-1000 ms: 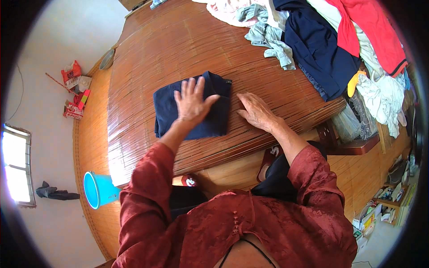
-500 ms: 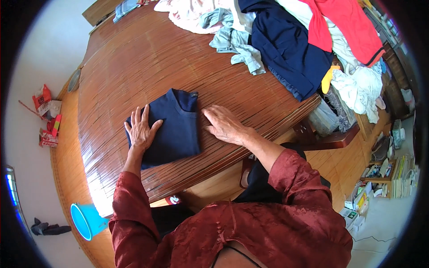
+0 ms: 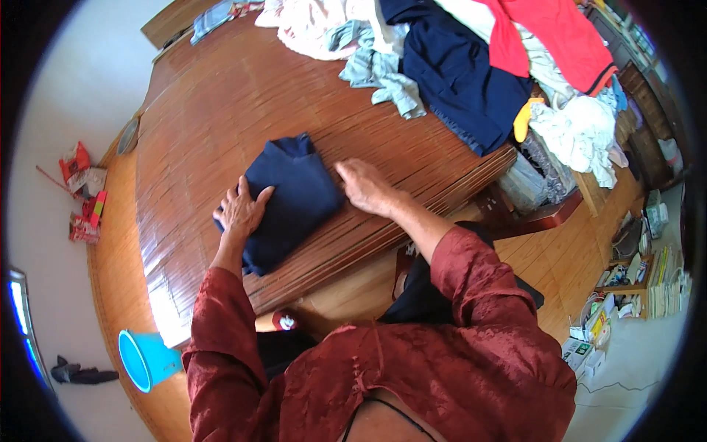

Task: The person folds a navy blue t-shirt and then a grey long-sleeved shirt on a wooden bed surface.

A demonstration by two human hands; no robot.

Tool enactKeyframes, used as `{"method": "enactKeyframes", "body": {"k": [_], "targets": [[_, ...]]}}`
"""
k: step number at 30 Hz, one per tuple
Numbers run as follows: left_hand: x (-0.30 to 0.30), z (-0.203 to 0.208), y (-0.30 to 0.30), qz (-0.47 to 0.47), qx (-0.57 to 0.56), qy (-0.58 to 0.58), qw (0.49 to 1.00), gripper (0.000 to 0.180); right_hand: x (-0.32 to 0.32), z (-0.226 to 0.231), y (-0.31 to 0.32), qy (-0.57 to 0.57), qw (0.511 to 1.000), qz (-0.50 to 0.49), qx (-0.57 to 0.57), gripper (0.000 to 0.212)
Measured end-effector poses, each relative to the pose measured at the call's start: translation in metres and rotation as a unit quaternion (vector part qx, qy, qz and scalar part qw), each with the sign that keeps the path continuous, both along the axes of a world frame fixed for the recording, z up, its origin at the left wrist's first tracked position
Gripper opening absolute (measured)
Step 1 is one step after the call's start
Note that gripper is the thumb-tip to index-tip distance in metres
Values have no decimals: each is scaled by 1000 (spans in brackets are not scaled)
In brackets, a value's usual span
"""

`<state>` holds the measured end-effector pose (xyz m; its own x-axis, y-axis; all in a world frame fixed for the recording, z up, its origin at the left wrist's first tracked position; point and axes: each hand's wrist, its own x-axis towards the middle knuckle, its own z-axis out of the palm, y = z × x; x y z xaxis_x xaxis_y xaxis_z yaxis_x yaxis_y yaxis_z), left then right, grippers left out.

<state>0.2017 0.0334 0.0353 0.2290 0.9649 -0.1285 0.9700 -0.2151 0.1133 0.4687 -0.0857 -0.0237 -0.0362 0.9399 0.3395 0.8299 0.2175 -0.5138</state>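
Reddish-brown slatted matting (image 3: 199, 125) lies under the folded navy-blue cloth garment (image 3: 294, 202), whose longer way seems to run from its far end to the near edge. On the garment's left side rests the left hand (image 3: 241, 212), fingers splayed, its grip slack; just beside its right edge is the right hand (image 3: 366, 190), fingers bent, and I can't tell whether that grip pinches cloth. The garment's underside is hidden; its dark inner folds blur together.

Our wine-red patterned blouse (image 3: 449, 368) shining, loose sleeves (image 3: 224, 331), small buttons (image 3: 356, 366), black neck cord (image 3: 403, 414), black trousers (image 3: 282, 351), red slipper (image 3: 279, 317)
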Motion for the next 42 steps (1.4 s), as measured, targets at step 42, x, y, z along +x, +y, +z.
{"method": "enactKeyframes", "body": {"k": [42], "targets": [[6, -25, -80, -163, 30, -112, 980, 88, -38, -16, -86, 309, 936, -166, 9, 45]]}}
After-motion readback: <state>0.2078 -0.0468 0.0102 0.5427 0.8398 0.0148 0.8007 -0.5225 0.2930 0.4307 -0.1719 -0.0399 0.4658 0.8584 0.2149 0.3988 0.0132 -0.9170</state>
